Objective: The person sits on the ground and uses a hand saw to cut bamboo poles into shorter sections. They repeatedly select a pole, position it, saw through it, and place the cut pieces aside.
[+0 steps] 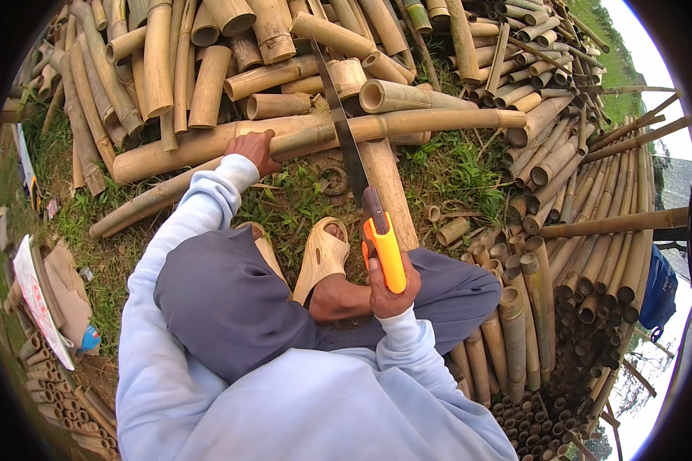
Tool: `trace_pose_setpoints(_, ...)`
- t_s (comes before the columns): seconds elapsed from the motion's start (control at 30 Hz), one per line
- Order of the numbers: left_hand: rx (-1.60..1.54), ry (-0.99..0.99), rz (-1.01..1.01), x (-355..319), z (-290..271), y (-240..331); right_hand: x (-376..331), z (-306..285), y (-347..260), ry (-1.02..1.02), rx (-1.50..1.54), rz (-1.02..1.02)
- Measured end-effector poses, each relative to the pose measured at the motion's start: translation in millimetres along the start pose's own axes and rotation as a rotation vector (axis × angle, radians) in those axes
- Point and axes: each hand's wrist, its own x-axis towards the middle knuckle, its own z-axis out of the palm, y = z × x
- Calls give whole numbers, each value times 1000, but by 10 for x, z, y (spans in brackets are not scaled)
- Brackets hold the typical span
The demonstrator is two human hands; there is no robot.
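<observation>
Open grass (446,173) at three o'clock of the saw blade (344,131), passable down to the short bamboo offcuts (452,229). Blocked at twelve o'clock by the piled bamboo sections (284,46). Walled at four o'clock by stacked poles (561,253). Crossed at nine o'clock by the long bamboo pole (407,123); narrow grass beneath, hemmed by the sandals (319,257).

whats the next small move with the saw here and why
Probably a steady draw of the orange-handled hand saw back toward the body. Its blade already lies across the long tan bamboo pole, the right hand grips the handle, and the left hand presses the pole down on the bamboo pile, so it looks braced for a stroke.
</observation>
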Motion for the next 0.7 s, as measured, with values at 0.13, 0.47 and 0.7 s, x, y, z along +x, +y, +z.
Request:
trace_pose_setpoints(0.13,-6,18,-6,-11,12,41,-63,-34,78,-46,-21,-11)
trace_pose_setpoints(0.47,19,-9,-32,-3,-27,61,409,162,-106,-146,-49,-17)
trace_pose_setpoints(0.7,33,-31,-47,-15,-16,17,-402,-227,-99,-162,-124,-85)
